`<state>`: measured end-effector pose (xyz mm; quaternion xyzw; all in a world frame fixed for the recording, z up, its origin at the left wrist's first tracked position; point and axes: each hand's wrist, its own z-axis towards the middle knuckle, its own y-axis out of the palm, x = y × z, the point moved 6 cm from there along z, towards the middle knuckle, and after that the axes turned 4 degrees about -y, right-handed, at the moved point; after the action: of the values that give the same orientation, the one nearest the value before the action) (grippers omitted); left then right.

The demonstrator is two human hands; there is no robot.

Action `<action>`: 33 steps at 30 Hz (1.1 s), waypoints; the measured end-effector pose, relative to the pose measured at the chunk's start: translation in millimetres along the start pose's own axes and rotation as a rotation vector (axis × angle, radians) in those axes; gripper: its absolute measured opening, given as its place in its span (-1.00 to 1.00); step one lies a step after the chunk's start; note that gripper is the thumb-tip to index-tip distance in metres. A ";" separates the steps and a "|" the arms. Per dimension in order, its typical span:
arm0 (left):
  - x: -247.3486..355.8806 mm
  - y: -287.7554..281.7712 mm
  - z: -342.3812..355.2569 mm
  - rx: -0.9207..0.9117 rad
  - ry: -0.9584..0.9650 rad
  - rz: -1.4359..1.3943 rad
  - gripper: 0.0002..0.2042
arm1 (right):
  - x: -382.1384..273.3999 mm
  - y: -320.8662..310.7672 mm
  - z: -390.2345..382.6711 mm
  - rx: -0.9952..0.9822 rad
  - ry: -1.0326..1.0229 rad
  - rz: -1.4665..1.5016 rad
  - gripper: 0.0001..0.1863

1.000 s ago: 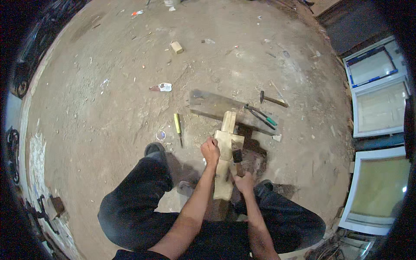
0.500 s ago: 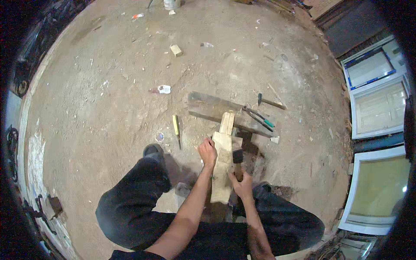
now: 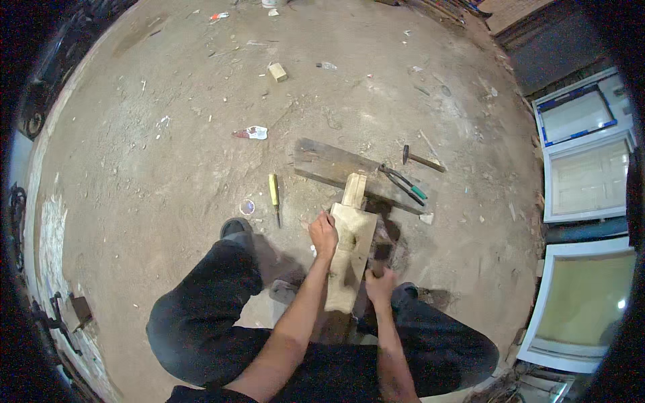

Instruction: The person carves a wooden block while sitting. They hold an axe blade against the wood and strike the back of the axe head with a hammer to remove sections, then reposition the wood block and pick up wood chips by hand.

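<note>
A pale wooden block (image 3: 351, 232) with a narrower tongue at its far end lies in front of me. That end rests over a weathered grey plank (image 3: 329, 156). My left hand (image 3: 324, 236) is closed at the block's left edge, fingers curled against it. In my right hand (image 3: 380, 287) is a short-handled tool with a blocky dark head (image 3: 383, 252), held just right of the block. Motion blur hides the exact shape of its head. Pincers with green grips (image 3: 405, 185) lie across the plank's right part.
A small hammer (image 3: 423, 159) lies beyond the pincers. Left of the block is a yellow-handled chisel-like tool (image 3: 274, 199). Farther off are a red-and-white bottle (image 3: 252, 133) and a wood offcut (image 3: 277, 72). White-framed panels (image 3: 583, 299) stand along the right. My bent legs flank the block.
My right hand has swung the dark-headed tool rightward, off the block's right edge. My left hand keeps its place on the block. The view has shifted slightly.
</note>
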<state>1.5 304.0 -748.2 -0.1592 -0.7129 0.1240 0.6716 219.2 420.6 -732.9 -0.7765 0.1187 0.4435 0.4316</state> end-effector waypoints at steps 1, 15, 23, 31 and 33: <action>-11.3 -2.5 0.8 0.014 0.067 0.054 -0.49 | -6.2 1.4 5.8 -0.034 0.054 -0.065 -0.81; -2.3 -2.3 4.9 0.111 0.070 0.168 -0.48 | -50.1 -16.0 -11.7 0.012 -0.182 -0.126 -0.88; 7.2 -6.5 2.5 -0.013 -0.130 -0.097 -0.58 | -15.3 3.1 -16.9 0.170 -0.507 -0.290 -0.85; -28.8 -3.2 2.1 0.077 -0.081 -0.084 -0.76 | 19.2 -14.0 2.2 -0.076 -0.014 0.049 -0.87; -22.6 -1.0 0.3 0.150 0.013 0.058 -0.80 | 67.9 -7.3 22.1 -0.106 -0.013 0.008 -0.86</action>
<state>2.2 294.2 -768.5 -0.1299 -0.6923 0.1957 0.6823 249.6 455.6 -787.7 -0.7949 0.0954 0.4560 0.3888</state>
